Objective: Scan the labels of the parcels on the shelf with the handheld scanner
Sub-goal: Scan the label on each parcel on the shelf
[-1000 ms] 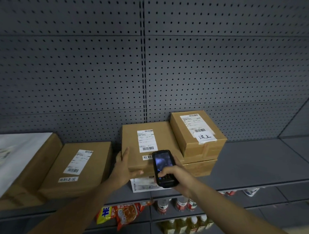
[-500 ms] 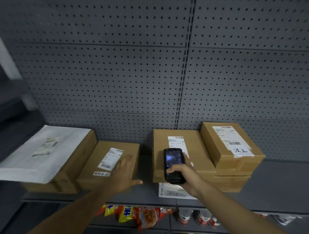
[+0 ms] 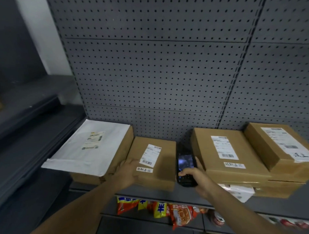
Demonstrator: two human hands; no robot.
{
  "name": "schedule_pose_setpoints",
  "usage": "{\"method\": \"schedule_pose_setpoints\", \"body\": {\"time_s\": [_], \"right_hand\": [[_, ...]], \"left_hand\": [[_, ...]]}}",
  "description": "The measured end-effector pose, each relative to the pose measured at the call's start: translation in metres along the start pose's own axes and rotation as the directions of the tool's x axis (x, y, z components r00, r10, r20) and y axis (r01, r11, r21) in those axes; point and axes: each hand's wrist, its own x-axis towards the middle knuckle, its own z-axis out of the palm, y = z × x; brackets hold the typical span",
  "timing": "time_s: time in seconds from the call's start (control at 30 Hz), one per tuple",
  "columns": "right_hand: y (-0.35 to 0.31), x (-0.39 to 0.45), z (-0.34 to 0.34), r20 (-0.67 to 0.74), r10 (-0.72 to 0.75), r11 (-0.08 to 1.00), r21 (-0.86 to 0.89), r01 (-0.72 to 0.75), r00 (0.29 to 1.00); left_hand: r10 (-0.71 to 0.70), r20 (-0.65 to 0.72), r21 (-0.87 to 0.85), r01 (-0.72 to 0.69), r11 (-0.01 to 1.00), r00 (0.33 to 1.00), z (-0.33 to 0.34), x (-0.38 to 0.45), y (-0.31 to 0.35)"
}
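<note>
Now my left hand (image 3: 126, 172) rests flat on the small box (image 3: 152, 162). My right hand (image 3: 196, 179) grips the scanner (image 3: 185, 165); I should aim it left at that label (image 3: 151, 154).

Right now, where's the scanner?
In the right hand, the scanner is raised in the gap between the middle box and the stacked boxes.

We cannot read the print on the label (image 3: 151, 154) of the small parcel (image 3: 152, 162); it is blurred. The right hand (image 3: 196, 179) covers the lower end of the scanner (image 3: 185, 165). The white mailer (image 3: 237, 191) right of the scanner lies mostly hidden under the stacked boxes (image 3: 253, 166). The picture's right edge cuts off the rightmost box (image 3: 281, 145).
</note>
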Motion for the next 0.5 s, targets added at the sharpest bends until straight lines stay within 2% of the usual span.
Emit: {"method": "schedule_pose_setpoints", "body": {"time_s": [0.2,0.5], "right_hand": [[0.03,0.008,0.041,-0.057,0.046,0.995,0.091,-0.041,0.997],[0.062,0.011,0.067,-0.111,0.045,0.999,0.002,-0.045,0.993]], "left_hand": [[0.058,0.039,0.022,-0.059,0.998,0.998,0.01,0.003,-0.014],[0.064,0.039,-0.008,-0.064,0.998,0.997,0.036,0.022,-0.033]]}}
